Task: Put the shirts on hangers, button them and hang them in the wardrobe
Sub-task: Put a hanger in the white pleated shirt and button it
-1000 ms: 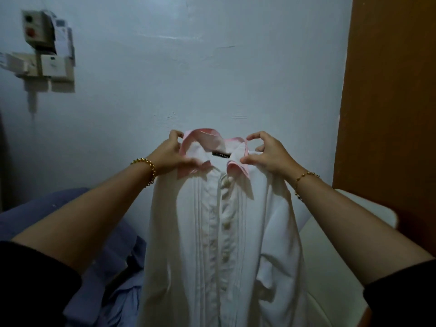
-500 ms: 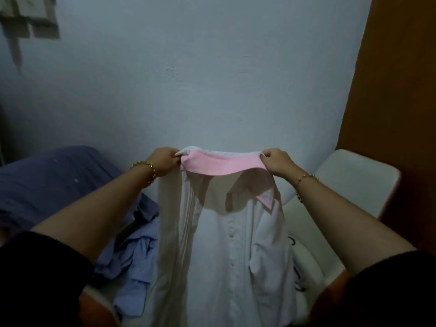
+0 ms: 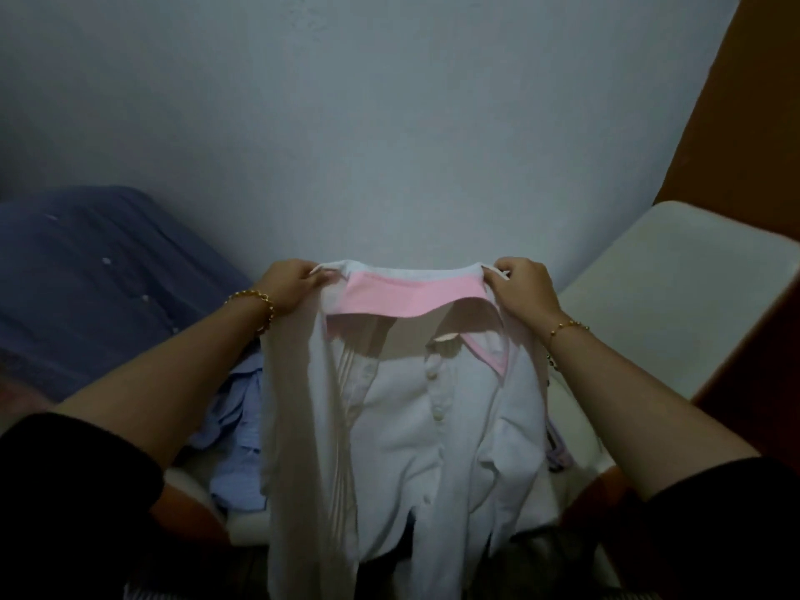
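Note:
A white shirt [image 3: 402, 430] with a pink collar [image 3: 402, 296] hangs in front of me, held up by its shoulders. My left hand [image 3: 292, 283] pinches the left end of the collar and shoulder. My right hand [image 3: 521, 285] pinches the right end. The collar is stretched flat between both hands, and the shirt's back side faces me, with the button placket seen through the open neck. The shirt's lower part drapes down over a white chair [image 3: 640, 305]. No hanger is in view.
A light blue shirt [image 3: 238, 443] lies crumpled on the chair seat, left of the white shirt. A dark blue cloth [image 3: 95, 279] covers something at the left. A brown wooden panel [image 3: 744, 136] stands at the right. A pale wall [image 3: 389, 123] is straight ahead.
The shirt was turned from front-facing to back-facing, and the collar was spread wide between both hands. The hands and shirt dropped lower, and my view tilted down.

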